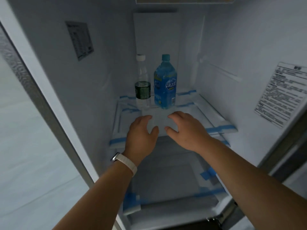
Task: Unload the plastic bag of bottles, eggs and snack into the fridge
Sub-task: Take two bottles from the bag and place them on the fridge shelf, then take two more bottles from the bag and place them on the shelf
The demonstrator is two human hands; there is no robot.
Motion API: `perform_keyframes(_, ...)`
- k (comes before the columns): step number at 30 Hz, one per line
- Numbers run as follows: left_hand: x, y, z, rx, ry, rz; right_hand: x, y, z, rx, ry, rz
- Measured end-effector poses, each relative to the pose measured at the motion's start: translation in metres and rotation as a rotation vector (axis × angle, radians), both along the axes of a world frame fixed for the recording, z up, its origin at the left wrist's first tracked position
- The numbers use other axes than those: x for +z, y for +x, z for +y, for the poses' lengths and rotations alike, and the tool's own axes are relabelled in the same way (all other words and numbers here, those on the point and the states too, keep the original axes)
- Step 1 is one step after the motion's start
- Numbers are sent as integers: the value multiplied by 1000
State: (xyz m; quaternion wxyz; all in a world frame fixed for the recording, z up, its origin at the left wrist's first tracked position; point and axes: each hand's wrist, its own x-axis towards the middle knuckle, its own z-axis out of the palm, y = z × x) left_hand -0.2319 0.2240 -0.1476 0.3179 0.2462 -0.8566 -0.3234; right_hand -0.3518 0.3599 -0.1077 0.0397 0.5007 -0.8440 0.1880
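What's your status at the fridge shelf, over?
Left hand, right hand grip pale box on shelf. Clear bottle, blue bottle upright behind. No other obstruction.

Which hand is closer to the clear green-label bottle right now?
Left. The left hand sits just in front of the clear bottle, fingertips short of its base; the right hand is further right, in front of the blue bottle.

Printed label high up left of the fingers, larger printed label to their right, blue tape strips either side and below, pale wristband behind them.
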Motion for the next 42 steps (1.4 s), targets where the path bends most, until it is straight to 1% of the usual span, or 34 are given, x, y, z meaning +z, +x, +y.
perform_keyframes(4, -2, 42, 19, -49, -232, -28, -1, 21, 27, 55, 22, 73)
perform_keyframes(6, -2, 65, 30, -1, -292, -106, -2, 32, 40, 88, 53, 101)
perform_keyframes(11, 7, 108, 73, 139, -318, -336, -3, 58, 72, 169, 94, 133)
perform_keyframes(14, 9, 131, 103, 174, -334, -409, -4, 74, 90, 211, 72, 142)
perform_keyframes(19, 10, 181, 149, 237, -363, -544, -7, 113, 107, 330, 62, 86)
perform_keyframes(23, 6, 237, 180, 342, -306, -588, -21, 153, 105, 497, 57, 65)
perform_keyframes(26, 6, 286, 199, 445, -257, -617, -17, 192, 103, 648, 123, 65)
perform_keyframes(30, 6, 349, 222, 563, -395, -687, -14, 245, 106, 788, 121, 113)
perform_keyframes(32, 4, 376, 233, 607, -422, -722, -13, 270, 107, 855, 145, 140)
perform_keyframes(39, -2, 476, 274, 811, -347, -655, -8, 373, 115, 1028, 167, 207)
perform_keyframes(42, -4, 532, 294, 891, -360, -649, -4, 431, 122, 1102, 158, 200)
